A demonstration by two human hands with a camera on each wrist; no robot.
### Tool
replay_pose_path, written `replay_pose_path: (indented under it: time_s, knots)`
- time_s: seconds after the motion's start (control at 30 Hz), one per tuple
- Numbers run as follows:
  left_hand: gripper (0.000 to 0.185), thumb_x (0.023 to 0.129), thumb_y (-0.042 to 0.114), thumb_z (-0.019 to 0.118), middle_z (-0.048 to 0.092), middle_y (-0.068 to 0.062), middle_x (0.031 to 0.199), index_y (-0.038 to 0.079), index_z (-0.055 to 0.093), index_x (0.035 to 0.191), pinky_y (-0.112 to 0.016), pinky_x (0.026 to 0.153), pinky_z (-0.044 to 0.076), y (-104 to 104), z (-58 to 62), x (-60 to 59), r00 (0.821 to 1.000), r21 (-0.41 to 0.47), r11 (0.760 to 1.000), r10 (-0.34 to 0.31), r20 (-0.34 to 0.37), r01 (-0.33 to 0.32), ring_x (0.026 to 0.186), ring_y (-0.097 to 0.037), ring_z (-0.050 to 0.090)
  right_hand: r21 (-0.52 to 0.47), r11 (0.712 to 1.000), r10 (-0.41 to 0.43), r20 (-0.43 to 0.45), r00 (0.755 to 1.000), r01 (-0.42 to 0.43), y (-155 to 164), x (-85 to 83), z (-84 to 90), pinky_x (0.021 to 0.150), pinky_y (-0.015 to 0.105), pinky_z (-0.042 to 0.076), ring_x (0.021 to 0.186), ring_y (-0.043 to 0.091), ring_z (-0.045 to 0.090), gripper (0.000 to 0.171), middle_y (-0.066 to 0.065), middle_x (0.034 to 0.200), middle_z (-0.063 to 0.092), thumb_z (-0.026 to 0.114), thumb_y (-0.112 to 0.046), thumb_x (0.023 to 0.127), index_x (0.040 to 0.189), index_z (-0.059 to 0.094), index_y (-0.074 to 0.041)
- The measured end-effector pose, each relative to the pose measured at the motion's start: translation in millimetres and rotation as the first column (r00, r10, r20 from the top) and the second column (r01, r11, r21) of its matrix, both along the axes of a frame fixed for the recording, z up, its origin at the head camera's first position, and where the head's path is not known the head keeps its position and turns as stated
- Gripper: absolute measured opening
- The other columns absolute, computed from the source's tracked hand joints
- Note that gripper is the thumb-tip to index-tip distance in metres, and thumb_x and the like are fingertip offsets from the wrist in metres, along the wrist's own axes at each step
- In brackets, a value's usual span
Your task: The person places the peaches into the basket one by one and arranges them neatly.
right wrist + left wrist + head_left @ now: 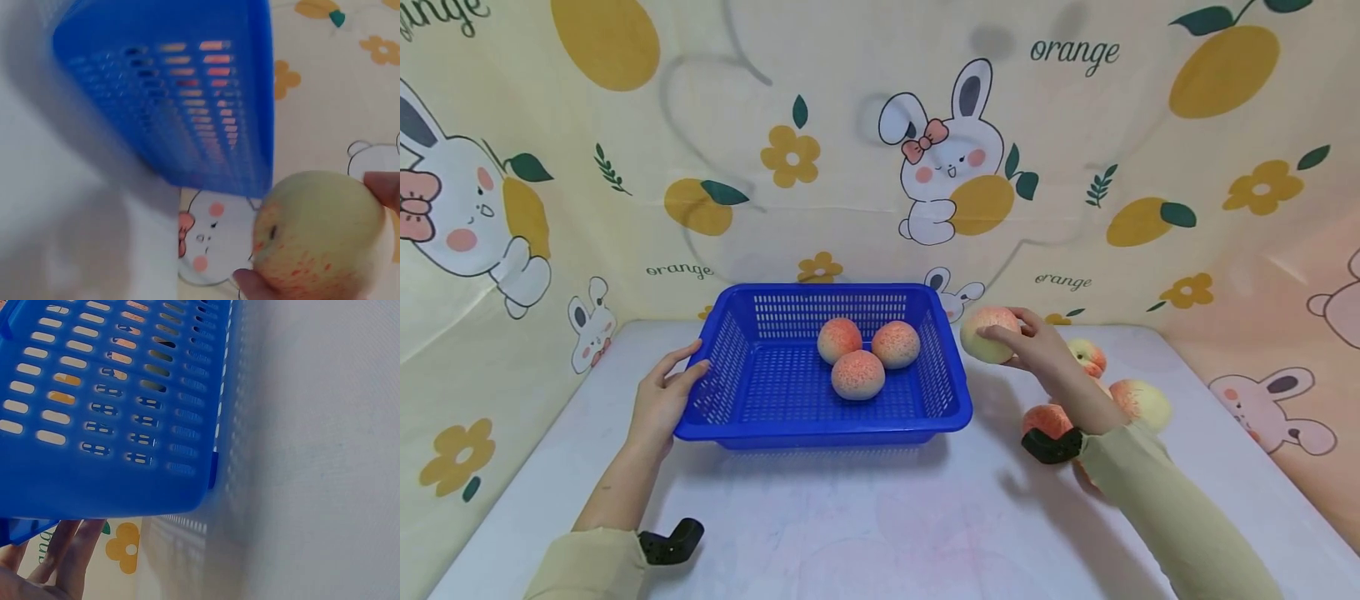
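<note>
A blue plastic basket (820, 435) with slotted walls stands on the white table, three peaches inside, one being the front peach (858, 375). My left hand (662, 392) grips the basket's left rim; in the left wrist view its fingers (75, 553) show below the basket's edge. Just outside the basket's right rim, my right hand (1033, 342) holds a yellow and red peach (982, 335) between thumb and fingers, raised above the table. The right wrist view shows that held peach (319, 234) close to the basket's slotted end wall (212, 125).
Several more peaches lie on the table to the right, partly hidden by my right forearm, among them a pale peach (1142, 403) and a red peach (1047, 420). A printed cloth (850, 217) with rabbits and oranges hangs behind the table (820, 533) and at its sides.
</note>
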State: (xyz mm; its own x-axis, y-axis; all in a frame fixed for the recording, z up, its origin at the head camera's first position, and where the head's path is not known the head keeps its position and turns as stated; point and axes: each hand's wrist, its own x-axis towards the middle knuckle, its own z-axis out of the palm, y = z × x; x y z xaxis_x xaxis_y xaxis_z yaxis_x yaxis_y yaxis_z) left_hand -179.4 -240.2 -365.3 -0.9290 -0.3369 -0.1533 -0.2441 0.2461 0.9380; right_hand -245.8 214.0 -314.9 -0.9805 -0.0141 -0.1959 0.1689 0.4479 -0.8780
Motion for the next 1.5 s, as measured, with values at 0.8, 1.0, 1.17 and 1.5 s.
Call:
replay_pose_path:
  time_s: [0.8,1.0,1.17,1.5]
  knots:
    - [0.055,0.096,0.045,0.052,0.05,-0.02,0.14,0.029,0.038,0.147,-0.022,0.077,0.053,-3,-0.8,0.2,1.0,0.027,1.0,-0.011,-0.014,0.012,0.095,-0.011,0.06,-0.016,0.984,0.174,-0.124,0.977,-0.177,-54,2.1,25.2,0.091,0.04,0.051,0.116,0.03,0.051,0.067,0.017,0.135,0.047,0.074,-0.025,0.083,0.142,0.044,-0.012]
    - [0.055,0.095,0.043,0.054,0.052,-0.02,0.137,0.028,0.04,0.147,-0.017,0.067,0.051,-1,0.1,-0.3,1.0,0.038,0.999,-0.009,-0.019,0.01,0.081,0.0,0.058,0.019,0.974,0.224,-0.151,0.963,-0.224,-69,0.2,25.8,0.093,0.041,0.05,0.117,0.031,0.049,0.069,0.018,0.134,0.046,0.075,-0.023,0.082,0.142,0.043,-0.01]
    - [0.055,0.095,0.043,0.055,0.053,-0.02,0.137,0.028,0.04,0.146,-0.019,0.068,0.052,-1,0.7,-0.1,1.0,0.048,0.999,-0.015,-0.02,0.016,0.08,0.001,0.059,0.02,0.975,0.222,-0.139,0.965,-0.222,-78,-0.1,27.1,0.092,0.041,0.051,0.115,0.032,0.05,0.069,0.02,0.134,0.045,0.075,-0.021,0.082,0.141,0.043,-0.008]
    - [0.054,0.096,0.042,0.053,0.051,-0.021,0.138,0.029,0.039,0.147,-0.02,0.069,0.053,-2,1.1,0.4,1.0,0.048,0.999,-0.016,-0.009,0.016,0.082,-0.002,0.06,0.09,0.962,0.265,-0.091,0.96,-0.257,-94,0.8,27.7,0.093,0.043,0.049,0.114,0.035,0.05,0.063,0.023,0.134,0.046,0.075,-0.013,0.078,0.135,0.049,-0.005]
